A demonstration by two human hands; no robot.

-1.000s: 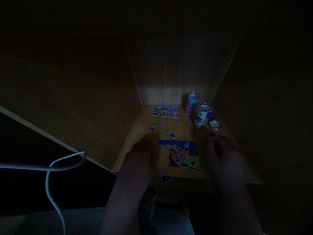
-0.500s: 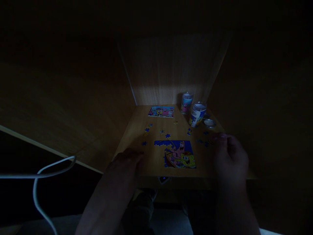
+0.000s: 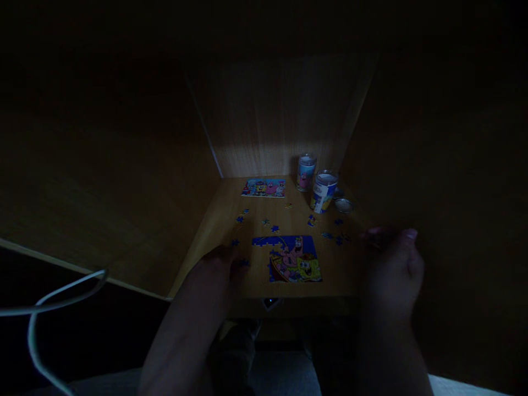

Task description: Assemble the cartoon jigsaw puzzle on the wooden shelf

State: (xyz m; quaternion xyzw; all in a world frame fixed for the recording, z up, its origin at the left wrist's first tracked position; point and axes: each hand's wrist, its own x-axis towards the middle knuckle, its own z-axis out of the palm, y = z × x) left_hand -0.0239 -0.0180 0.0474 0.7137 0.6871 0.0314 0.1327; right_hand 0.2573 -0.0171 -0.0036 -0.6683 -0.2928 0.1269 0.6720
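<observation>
My left hand [image 3: 218, 269] is at the left front of the wooden surface, fingers bent, with a blue jigsaw piece [image 3: 245, 263] at its fingertips. To the right of that piece lies a partly joined jigsaw puzzle [image 3: 295, 261] of cartoon figures on blue, its upper left side showing a gap. My right hand [image 3: 394, 269] hovers at the right front edge, thumb raised apart from the fingers; I see nothing held in it, though shadow blurs the fingers. Loose jigsaw pieces [image 3: 275, 229] lie behind the puzzle, with several more pieces [image 3: 339, 240] nearer my right hand.
Farther back lies a joined cartoon puzzle [image 3: 264, 188]. Two clear-topped cans, a rear can [image 3: 306, 173] and a front can [image 3: 324, 192], stand at the back right beside a round lid [image 3: 344, 205]. Wooden panels enclose the surface. A white cable [image 3: 35, 341] hangs at left.
The view has shifted slightly, so the surface appears farther left. My right thumb has parted from the fingers. A blue piece now shows at my left fingertips.
</observation>
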